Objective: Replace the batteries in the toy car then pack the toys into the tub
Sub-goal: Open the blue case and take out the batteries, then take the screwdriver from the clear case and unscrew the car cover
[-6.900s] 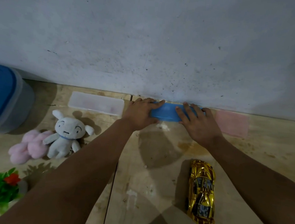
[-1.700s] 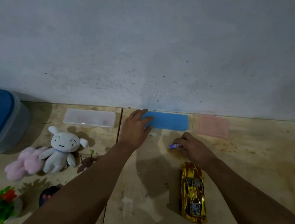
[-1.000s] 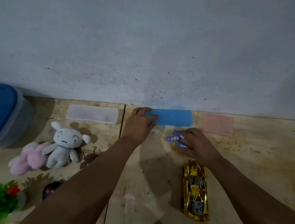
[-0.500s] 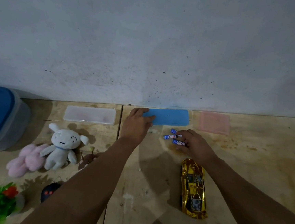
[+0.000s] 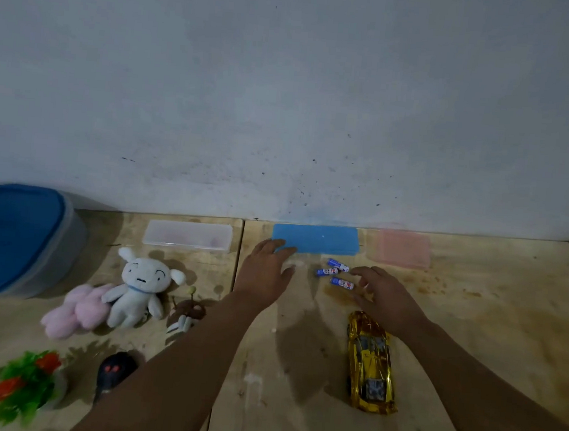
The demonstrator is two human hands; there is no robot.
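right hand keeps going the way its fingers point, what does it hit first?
Probably the batteries: the right hand points up-left at the three lying just beyond its fingertips, nearest one first. The blue case lies behind them. Hand height is unclear.

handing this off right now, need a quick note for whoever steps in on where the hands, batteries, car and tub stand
Left hand: open, fingertips on the blue case.
Right hand: open, holding nothing, beside the batteries.
Three batteries lie loose on the table between the blue case and the gold toy car.
Done: batteries laid out.
Left: fit them in the car, which is not opened yet; pack the white plush, the pink plush and the car into the lidded tub.
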